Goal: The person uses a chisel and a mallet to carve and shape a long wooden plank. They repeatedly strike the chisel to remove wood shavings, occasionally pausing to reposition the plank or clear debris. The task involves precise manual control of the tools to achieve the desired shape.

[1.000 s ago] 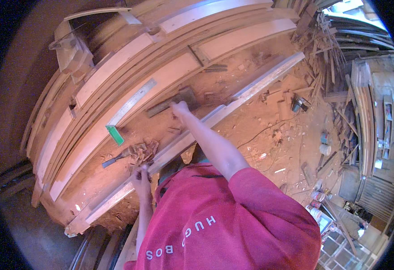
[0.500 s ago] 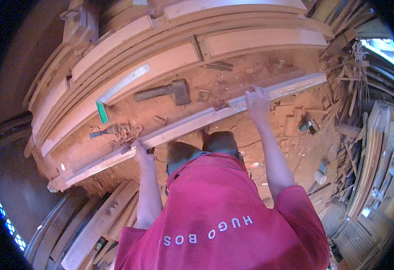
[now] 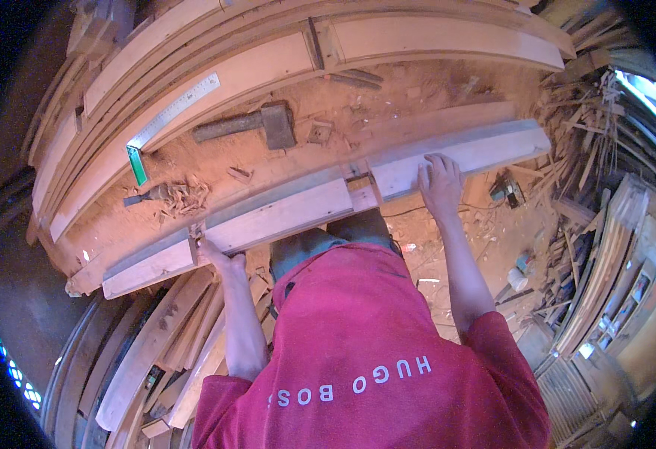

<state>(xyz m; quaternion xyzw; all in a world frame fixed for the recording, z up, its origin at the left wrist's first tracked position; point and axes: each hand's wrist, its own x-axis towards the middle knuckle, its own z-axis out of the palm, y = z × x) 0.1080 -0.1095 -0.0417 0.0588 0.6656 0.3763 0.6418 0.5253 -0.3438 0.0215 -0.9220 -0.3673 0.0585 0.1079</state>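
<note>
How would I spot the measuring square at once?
Find the long notched timber crossing the middle. Beyond it lies a dark mallet; look just left of the mallet for the L-shaped square. Its silver blade and bright green handle set it apart from the mallet and the pale curved board beside it.

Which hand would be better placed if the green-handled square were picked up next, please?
Probably the left hand: it touches the wooden beam toward its left end, nearer the square. The right hand has its fingers spread on the beam farther right, away from the square.
</note>
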